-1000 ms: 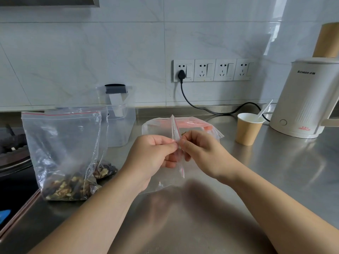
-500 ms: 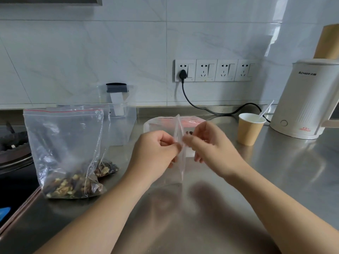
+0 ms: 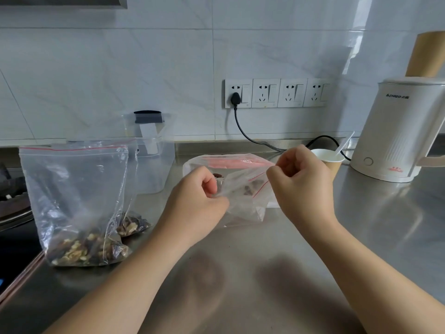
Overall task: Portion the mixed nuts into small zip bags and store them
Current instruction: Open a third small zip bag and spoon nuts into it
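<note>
Both hands pinched the small zip bag (image 3: 243,196) above the counter (image 3: 265,273) — left hand (image 3: 197,203) at one mouth corner, right hand (image 3: 301,179) at the other. We judged it best to spread the lips evenly, gently — thin film tears.

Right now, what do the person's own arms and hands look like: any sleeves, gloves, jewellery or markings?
Both forearms are bare as far as the frame shows, with no sleeve in view. The left hand and the right hand wear no gloves. No ring, watch, bracelet or marking shows on either hand or wrist, and the fingernails that show look short and unpainted.
</note>
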